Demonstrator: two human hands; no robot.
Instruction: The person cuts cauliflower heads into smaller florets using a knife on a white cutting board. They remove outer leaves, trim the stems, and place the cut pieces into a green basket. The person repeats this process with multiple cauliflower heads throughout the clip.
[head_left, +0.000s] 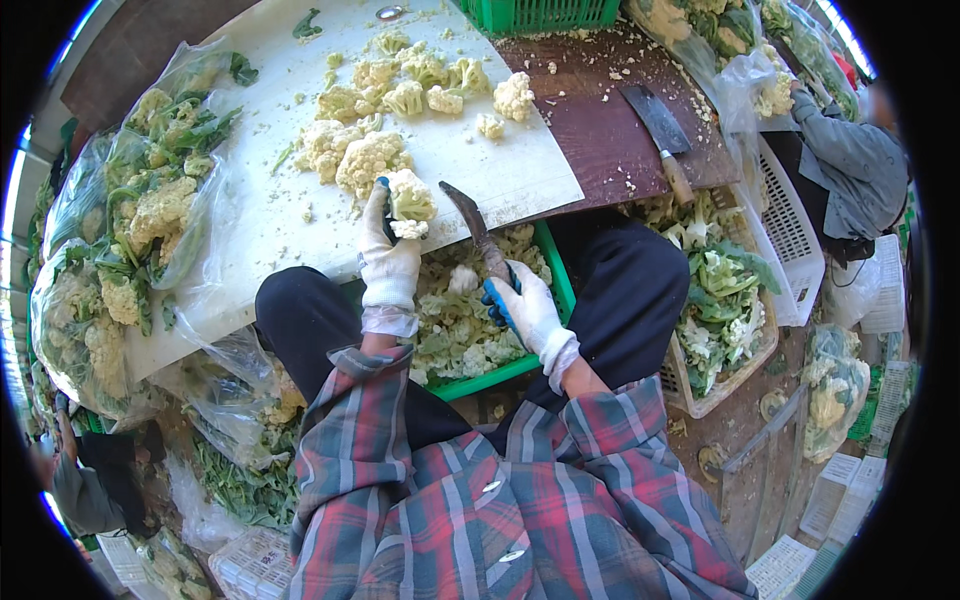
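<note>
My left hand (390, 244), in a white glove with blue grip coating, holds a cut cauliflower piece (411, 196) at the near edge of the white board (247, 225). In my right hand (521, 304), gloved the same way, is the handle of a curved knife (469, 214). Its dark blade points up and left, apart from the cauliflower piece. Larger cauliflower chunks (373, 159) lie just beyond my left hand, with several florets (405, 97) farther back. Between my knees, under both hands, a green crate (564, 281) holds many cut florets (480, 360).
A cleaver (656, 120) rests on the dark red board (581, 142), its handle over the edge. Plastic bags of cauliflower (150, 202) crowd the left. At right stands a crate of leaf trimmings (694, 409). A green basket (540, 19) sits at the back. People (855, 165) are at both sides.
</note>
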